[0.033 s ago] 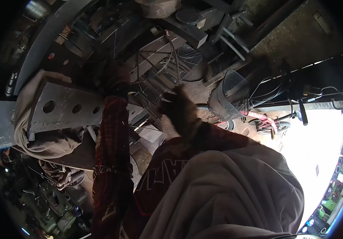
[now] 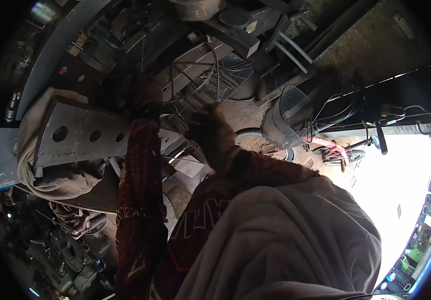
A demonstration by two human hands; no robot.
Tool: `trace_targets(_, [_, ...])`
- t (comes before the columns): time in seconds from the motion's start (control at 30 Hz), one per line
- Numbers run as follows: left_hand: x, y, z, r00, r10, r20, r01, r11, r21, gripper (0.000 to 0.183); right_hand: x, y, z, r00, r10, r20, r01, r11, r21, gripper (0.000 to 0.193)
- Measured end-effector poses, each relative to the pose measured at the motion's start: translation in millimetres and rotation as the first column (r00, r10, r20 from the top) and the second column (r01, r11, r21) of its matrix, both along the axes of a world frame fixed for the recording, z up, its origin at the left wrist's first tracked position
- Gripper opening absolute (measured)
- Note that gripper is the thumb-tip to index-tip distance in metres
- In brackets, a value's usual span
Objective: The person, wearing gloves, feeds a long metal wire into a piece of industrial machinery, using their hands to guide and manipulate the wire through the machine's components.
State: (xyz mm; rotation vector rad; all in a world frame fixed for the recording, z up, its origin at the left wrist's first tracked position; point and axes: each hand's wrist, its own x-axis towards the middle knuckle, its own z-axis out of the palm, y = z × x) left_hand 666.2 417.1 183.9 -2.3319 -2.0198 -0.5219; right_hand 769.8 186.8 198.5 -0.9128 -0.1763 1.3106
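My left hand [image 2: 143,95] is stretched forward into deep shadow, by the far end of a grey steel beam [image 2: 83,127] with round holes in it. Its fingers, and anything in them, are lost in the dark. To its right, my right hand [image 2: 215,135] is raised in front of my body, apart from the beam. Though blurred and dark, its fingers look spread, and nothing shows in them. Beneath and around the beam's near end lies a crumpled beige cloth [image 2: 30,160]. Thin metal rods [image 2: 190,75] stand beyond my hands.
A wire mesh basket [image 2: 289,117] and a pink bicycle [image 2: 328,146] are on the right, near the bright doorway. Heavy steel bars [image 2: 230,37] cross the far side. Greenish machine parts [image 2: 68,260] fill the lower left. Pale grey cloth [image 2: 275,240] covers the lower middle.
My right hand has shifted a little to the left, toward the beam. My left hand stays about where it was.
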Motion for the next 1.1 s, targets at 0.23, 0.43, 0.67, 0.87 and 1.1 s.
trace_targets(0.23, [-10,20,-21,0.997,-0.06,-0.048,0.062,0.997,0.049,0.038,70,-18,-18,0.613,0.22,0.759,-0.239,0.967,-0.087,0.038])
trace_targets(0.43, [-13,18,-18,0.996,-0.078,-0.032,0.081,0.989,0.121,0.044,119,0,17,0.612,0.493,0.618,-0.355,0.87,-0.342,0.032])
trace_targets(0.67, [-4,2,-1,0.999,-0.007,-0.042,0.007,1.0,0.007,0.046,70,13,16,0.959,0.182,0.218,-0.122,0.957,-0.265,0.038])
trace_targets(0.87, [-9,4,1,0.999,-0.022,-0.033,0.023,0.999,0.031,0.045,-42,90,-65,0.973,-0.121,0.199,0.117,0.993,0.03,0.047])
trace_targets(1.1, [-24,22,-25,0.98,-0.119,-0.16,0.141,0.981,0.134,0.046,69,36,0,0.668,0.324,0.669,-0.282,0.943,-0.175,0.041])
